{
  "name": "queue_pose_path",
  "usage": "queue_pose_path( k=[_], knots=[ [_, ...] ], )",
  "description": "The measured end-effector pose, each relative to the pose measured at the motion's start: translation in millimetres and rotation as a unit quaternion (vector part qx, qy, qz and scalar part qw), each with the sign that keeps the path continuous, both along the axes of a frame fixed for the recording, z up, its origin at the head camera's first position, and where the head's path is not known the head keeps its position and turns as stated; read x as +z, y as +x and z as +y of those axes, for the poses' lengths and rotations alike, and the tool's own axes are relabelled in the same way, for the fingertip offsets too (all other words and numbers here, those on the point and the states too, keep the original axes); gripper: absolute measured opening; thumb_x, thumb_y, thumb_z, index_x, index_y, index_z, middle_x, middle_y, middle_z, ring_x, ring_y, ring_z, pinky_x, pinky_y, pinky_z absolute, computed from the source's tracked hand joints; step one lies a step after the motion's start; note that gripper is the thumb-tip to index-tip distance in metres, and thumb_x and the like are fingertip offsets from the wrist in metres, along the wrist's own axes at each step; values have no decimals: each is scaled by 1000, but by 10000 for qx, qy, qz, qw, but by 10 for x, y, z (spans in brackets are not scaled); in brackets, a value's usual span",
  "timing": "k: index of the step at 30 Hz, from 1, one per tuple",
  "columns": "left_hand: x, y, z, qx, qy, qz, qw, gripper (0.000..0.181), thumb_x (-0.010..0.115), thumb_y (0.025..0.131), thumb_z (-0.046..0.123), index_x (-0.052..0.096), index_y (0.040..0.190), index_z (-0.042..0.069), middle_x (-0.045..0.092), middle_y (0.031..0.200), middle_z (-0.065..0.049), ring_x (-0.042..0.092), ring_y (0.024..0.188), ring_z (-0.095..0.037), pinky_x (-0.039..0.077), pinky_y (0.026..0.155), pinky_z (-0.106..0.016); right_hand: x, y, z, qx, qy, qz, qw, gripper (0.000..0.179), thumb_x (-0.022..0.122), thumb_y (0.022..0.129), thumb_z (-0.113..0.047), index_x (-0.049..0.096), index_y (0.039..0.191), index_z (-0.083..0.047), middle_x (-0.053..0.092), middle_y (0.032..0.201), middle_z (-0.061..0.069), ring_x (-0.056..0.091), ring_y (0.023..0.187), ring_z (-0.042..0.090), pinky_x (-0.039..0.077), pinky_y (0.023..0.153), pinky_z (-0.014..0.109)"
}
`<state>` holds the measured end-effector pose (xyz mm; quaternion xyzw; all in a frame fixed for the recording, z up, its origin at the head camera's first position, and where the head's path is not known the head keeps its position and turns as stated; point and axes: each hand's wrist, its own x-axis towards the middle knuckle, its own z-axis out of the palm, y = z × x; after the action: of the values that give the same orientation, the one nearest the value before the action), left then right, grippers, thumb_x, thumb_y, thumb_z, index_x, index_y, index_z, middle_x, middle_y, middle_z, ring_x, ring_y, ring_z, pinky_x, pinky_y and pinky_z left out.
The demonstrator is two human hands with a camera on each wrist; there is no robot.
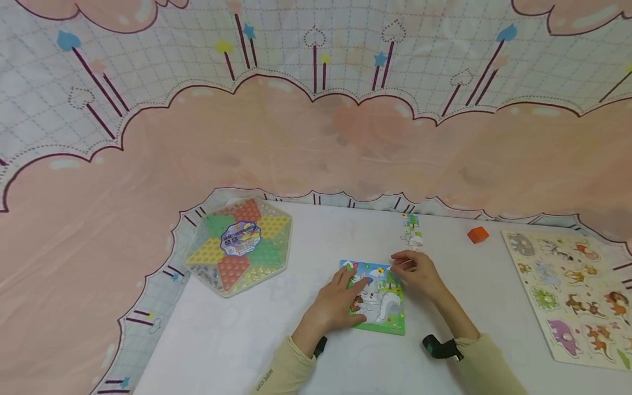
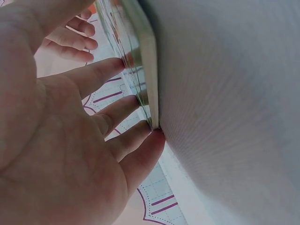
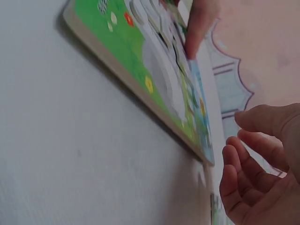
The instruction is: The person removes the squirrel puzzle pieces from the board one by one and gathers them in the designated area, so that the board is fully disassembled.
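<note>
A jigsaw puzzle board (image 1: 377, 326) with a green and blue border lies flat on the white table; its picture has a white animal with a bushy tail. My left hand (image 1: 338, 302) rests on its left side, fingers spread. In the left wrist view, the fingertips (image 2: 131, 103) touch the board's surface and edge. My right hand (image 1: 417, 271) is at the board's upper right corner. Seen from the right wrist, its fingers (image 3: 248, 164) are loosely bent, thumb apart, holding nothing visible. Loose jigsaw pieces (image 1: 411, 237) lie beyond the right hand.
To the left lies a hexagonal Chinese checkers board (image 1: 269, 258) under clear plastic. An orange block (image 1: 478, 235) sits at the back right. A wooden animal puzzle board (image 1: 535, 315) occupies the right side. A patterned curtain (image 1: 316, 148) hangs behind the table.
</note>
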<state>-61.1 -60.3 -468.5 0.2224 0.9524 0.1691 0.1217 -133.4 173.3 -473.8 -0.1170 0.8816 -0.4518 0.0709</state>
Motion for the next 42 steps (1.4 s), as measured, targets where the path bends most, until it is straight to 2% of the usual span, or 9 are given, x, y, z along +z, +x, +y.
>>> queue_pose_path(
  k=[4,8,13,16,23,35,42],
  knots=[
    [1,0,-2,26,-52,9,10000,75,74,85,46,45,149,20,31,156,-10,25,145,-32,44,103,-45,-17,42,-109,305,-8,66,9995,25,73,87,-3,68,109,7,67,95,13,63,79,21,51,69,25],
    [-10,2,-5,45,-61,11,10000,75,74,85,46,45,149,20,32,156,-10,26,145,-32,44,102,-45,-15,96,-216,469,434,-38,9979,27,76,85,-7,69,108,5,66,95,10,61,79,18,50,69,28],
    [-26,-3,-4,21,-113,45,9999,75,73,85,47,44,150,20,31,157,-10,25,145,-31,43,104,-44,-2,153,-314,252,1148,-120,9930,30,80,82,-12,70,108,-1,62,92,3,58,81,17,48,72,33],
    [-34,-3,2,-1,-153,67,9999,76,72,86,48,43,150,21,31,157,-10,25,145,-31,43,104,-43,1,182,-351,103,1348,-102,9908,31,81,80,-14,70,107,-3,62,91,3,57,81,17,47,72,34],
    [-9,2,6,17,-124,58,9999,76,73,85,47,44,150,20,31,157,-10,26,145,-32,44,103,-43,-5,201,-394,-37,1354,-45,9908,31,83,78,-13,70,104,-3,62,90,3,56,79,18,47,70,34],
    [-18,-3,7,18,-92,100,9999,77,74,85,46,43,149,18,31,156,-11,25,145,-33,43,104,-43,-50,149,-403,-217,1083,-383,9931,39,83,77,-11,68,113,-3,60,87,2,51,72,15,40,64,30],
    [-30,-5,5,13,-104,85,9999,77,74,85,47,43,149,19,31,157,-11,25,145,-32,43,105,-43,-37,141,-396,-197,1049,-467,9932,36,83,77,-10,70,109,0,62,89,4,53,74,16,42,66,30]
  ],
)
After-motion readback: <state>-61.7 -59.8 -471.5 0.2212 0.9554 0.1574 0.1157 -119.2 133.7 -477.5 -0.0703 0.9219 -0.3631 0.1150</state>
